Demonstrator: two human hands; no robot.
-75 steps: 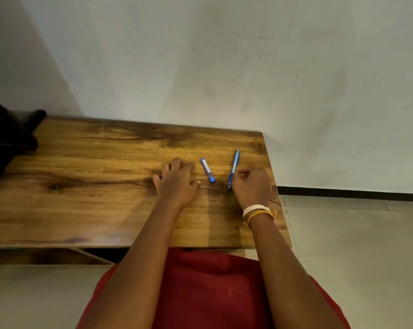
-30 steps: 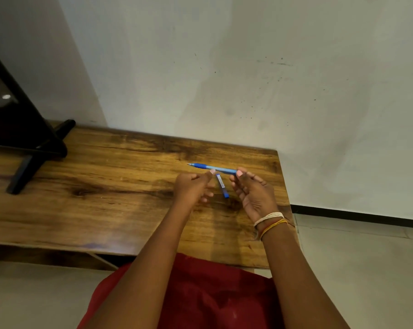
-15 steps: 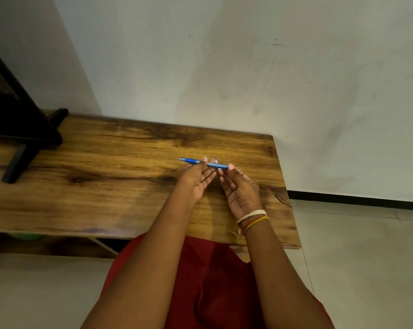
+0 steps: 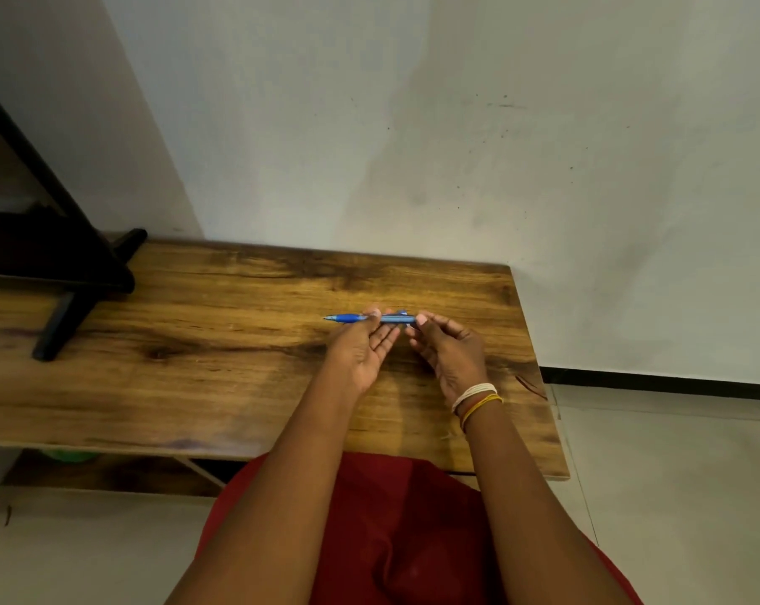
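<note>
A blue pen [image 4: 355, 318] lies level in the air above the wooden table [image 4: 203, 342], its tip pointing left. My left hand [image 4: 362, 349], palm up, pinches the pen near its middle with thumb and fingertips. My right hand [image 4: 450, 355], with bangles at the wrist, pinches the pen's right end, where a small blue cap piece [image 4: 400, 314] shows just behind the barrel. Whether the cap sits on the pen I cannot tell.
A black stand [image 4: 63, 272] with splayed feet stands on the table's left end. A pale wall rises directly behind the table. The table's right edge [image 4: 539, 373] is close to my right hand, with tiled floor [image 4: 675, 473] beyond it.
At first pen and cap lay on the table under my hands. Both hands lifted them, turned the pen level, and brought the cap to its right end. Since half a second ago little has moved.
</note>
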